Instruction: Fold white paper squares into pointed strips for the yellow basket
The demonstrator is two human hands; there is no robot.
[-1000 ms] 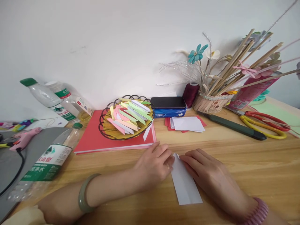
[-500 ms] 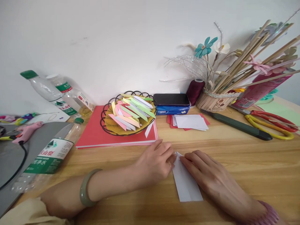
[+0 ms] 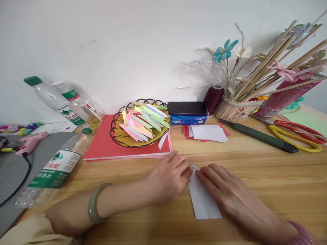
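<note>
A strip of white paper (image 3: 203, 200) lies on the wooden table, its top corners folded in to a point. My left hand (image 3: 170, 175) has its fingers curled, the tips pressing the paper's upper left edge. Along the upper right edge, the fingers of my right hand (image 3: 222, 187) are pressed together on the folded part. Both thumbs are largely hidden. Beyond my hands stands a yellow basket (image 3: 120, 136) with a black looped rim, filled with several folded paper pieces (image 3: 145, 122) in pink, green, yellow and white.
The basket rests on red paper sheets (image 3: 99, 146). Cut white and red paper (image 3: 209, 132) lies to its right, near a phone (image 3: 187, 108) on a blue packet. A dark green cutter (image 3: 265, 136) and scissors (image 3: 293, 137) lie right. Plastic bottles (image 3: 55, 166) and a pink glue gun (image 3: 32, 143) are left.
The view has shifted very slightly. My right wrist sits a little farther right, while the fingers of both hands stay at the top of the white paper.
</note>
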